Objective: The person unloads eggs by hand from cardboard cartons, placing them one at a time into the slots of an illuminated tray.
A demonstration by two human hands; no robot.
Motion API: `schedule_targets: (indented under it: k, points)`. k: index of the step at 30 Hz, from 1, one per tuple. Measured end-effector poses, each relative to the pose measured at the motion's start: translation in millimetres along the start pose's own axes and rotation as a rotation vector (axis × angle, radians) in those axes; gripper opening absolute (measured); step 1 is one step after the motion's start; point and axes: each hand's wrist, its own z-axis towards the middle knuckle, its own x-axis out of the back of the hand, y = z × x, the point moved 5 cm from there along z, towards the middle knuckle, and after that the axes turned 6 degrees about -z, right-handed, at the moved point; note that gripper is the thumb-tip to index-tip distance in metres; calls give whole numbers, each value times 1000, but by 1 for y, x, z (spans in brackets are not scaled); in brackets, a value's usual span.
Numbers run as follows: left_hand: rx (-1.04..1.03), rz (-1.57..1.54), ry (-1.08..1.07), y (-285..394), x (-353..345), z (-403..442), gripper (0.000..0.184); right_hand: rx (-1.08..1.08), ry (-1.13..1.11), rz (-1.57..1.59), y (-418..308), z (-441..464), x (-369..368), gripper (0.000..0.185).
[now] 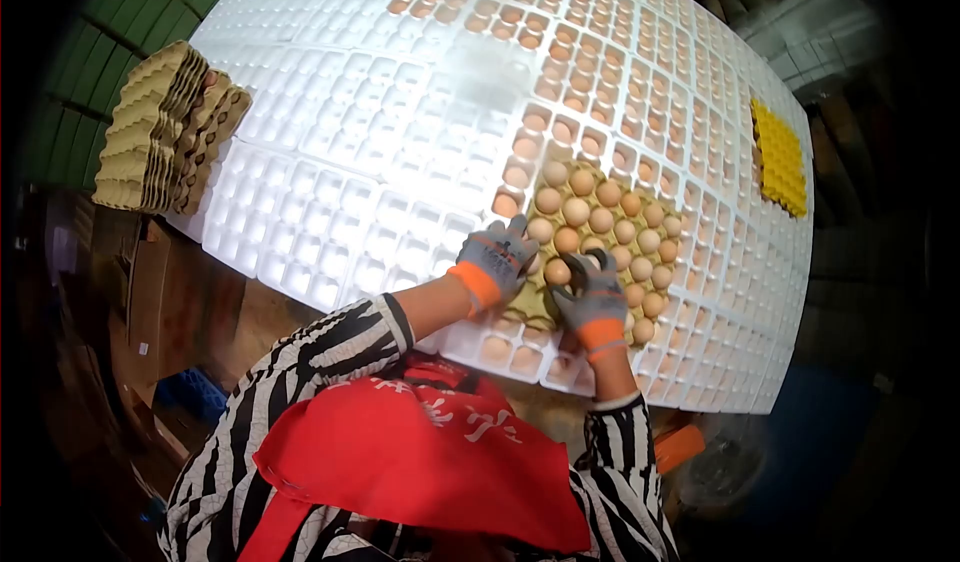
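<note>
The gloved right hand (590, 295) is resting among the eggs (576, 211), fingers curled, the left hand (494, 255) just beside it, fingers bent; I'm failing to tell whether either is gripping one. Beneath the fingers, a pulp tray (531, 306) is holding those eggs. White trays (300, 200) are stretching beyond; a yellow tray (779, 159) is lying farther right.

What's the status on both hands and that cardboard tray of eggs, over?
Left hand at near-left side of cardboard tray, grip unclear. Right hand over eggs, grip unclear. Tray partly filled, bare at near-left corner. No obstruction visible.
</note>
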Motion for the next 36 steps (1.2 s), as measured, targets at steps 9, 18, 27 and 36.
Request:
schedule_targets:
  k: [9, 18, 27, 36]
  points:
    - [133, -702, 499, -234, 114, 10, 43, -139, -81, 988, -27, 106, 16, 44]
    - [198, -333, 647, -329, 207, 174, 47, 55, 201, 249, -161, 367, -45, 48]
    - [178, 119, 126, -353, 220, 240, 40, 172, 226, 62, -148, 427, -65, 37]
    - [-71, -308, 846, -437, 211, 224, 30, 331, 489, 169, -96, 427, -79, 40]
